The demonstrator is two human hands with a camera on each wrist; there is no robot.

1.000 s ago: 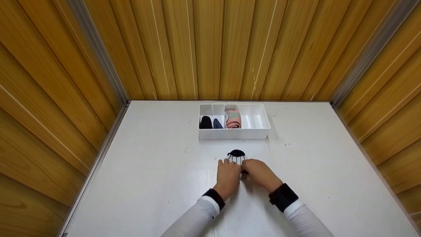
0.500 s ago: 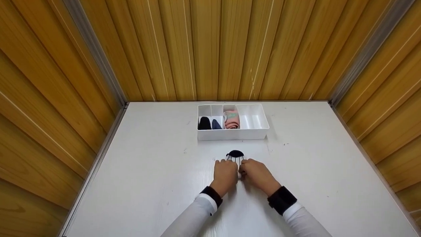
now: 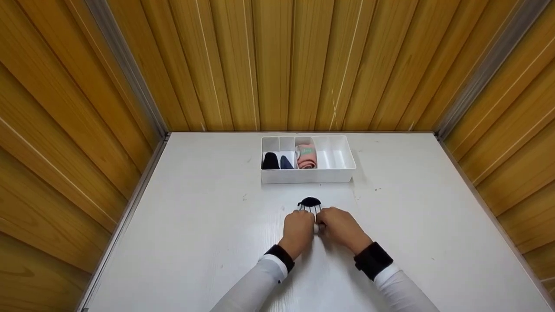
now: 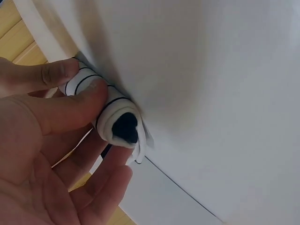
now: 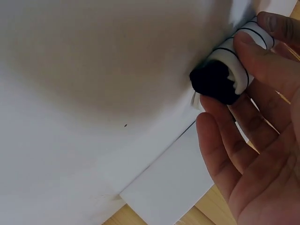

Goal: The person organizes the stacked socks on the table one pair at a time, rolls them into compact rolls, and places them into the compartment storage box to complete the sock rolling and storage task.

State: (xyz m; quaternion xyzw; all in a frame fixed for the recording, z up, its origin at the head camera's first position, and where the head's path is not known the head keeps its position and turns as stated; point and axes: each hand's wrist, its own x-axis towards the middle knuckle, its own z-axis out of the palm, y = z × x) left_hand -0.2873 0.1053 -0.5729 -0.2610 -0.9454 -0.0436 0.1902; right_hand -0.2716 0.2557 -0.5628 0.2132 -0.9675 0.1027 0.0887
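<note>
A white sock with thin dark stripes lies on the table, its black end (image 3: 310,202) flat and pointing away from me. The nearer part is wound into a roll (image 4: 112,98), white and striped, with a dark core at one end. My left hand (image 3: 299,229) pinches one side of this roll between thumb and fingers. On the other side, my right hand (image 3: 343,227) grips it the same way; black fabric (image 5: 213,82) shows at that end in the right wrist view. Both hands are close together, and from the head view they cover most of the roll.
Beyond the hands stands a white divided box (image 3: 308,176). It holds a black item (image 3: 271,161), a dark blue item (image 3: 286,163) and a pink rolled sock (image 3: 307,158) with a green patch. Wood-patterned walls (image 3: 277,65) enclose the white table (image 3: 195,208).
Both hands stay on the roll with only slight shifts. A white part of the roll now shows between them, where it was mostly hidden a second ago. The box has not moved.
</note>
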